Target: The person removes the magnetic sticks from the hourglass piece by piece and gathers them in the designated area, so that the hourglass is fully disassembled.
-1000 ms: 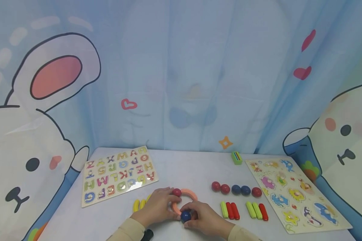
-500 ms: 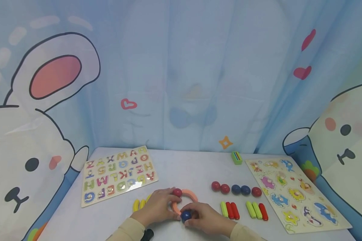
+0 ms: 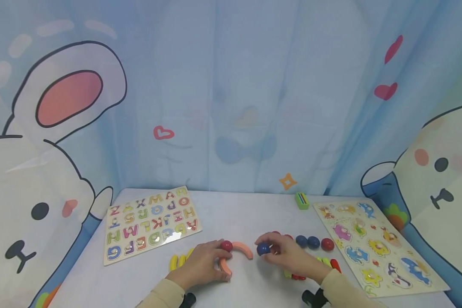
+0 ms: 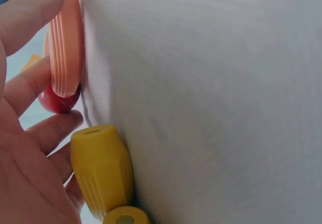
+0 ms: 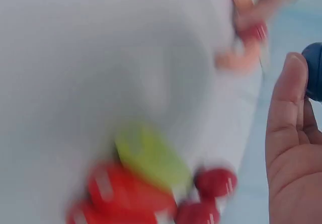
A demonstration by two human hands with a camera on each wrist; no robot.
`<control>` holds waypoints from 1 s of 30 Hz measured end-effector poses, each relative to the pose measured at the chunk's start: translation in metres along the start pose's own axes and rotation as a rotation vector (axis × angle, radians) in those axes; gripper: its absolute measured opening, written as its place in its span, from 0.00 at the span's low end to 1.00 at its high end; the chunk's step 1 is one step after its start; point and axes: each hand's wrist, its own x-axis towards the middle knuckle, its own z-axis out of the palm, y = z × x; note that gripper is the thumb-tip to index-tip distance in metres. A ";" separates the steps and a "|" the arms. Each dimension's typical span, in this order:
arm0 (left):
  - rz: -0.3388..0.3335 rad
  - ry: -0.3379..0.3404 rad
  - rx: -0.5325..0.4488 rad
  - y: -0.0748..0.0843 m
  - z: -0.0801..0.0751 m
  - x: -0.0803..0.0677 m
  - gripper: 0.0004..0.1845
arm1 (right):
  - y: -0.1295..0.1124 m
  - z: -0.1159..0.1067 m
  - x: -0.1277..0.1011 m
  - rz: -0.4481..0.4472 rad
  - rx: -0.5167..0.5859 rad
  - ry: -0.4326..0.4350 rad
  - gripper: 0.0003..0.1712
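Note:
My left hand (image 3: 220,258) lies on the table and holds a pink curved piece (image 3: 225,267) that joins a red ball (image 3: 226,246). A second pink arc (image 3: 243,249) runs right from that ball. The left wrist view shows the pink piece (image 4: 65,53) on edge against my fingers (image 4: 35,7), with the red ball (image 4: 58,100) below it. My right hand (image 3: 268,248) pinches a blue ball (image 3: 262,248) just right of the arcs. In the blurred right wrist view the blue ball (image 5: 314,70) sits at my thumb tip (image 5: 291,90).
Yellow sticks (image 3: 179,261) lie by my left hand. Two blue balls (image 3: 307,242) and a red ball (image 3: 327,244) stand in a row, with red and green sticks (image 3: 333,264) partly under my right wrist. Alphabet puzzle (image 3: 152,222) left, animal puzzle (image 3: 373,246) right, green block (image 3: 302,201) behind.
My right hand has pulled the blue ball off the bottom of the pink ring and carried it right and away. The ring now shows a gap at its lower right. My left hand stayed.

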 end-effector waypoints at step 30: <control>0.017 -0.015 0.023 -0.004 0.003 0.001 0.29 | 0.066 -0.067 0.037 0.287 -0.255 0.158 0.29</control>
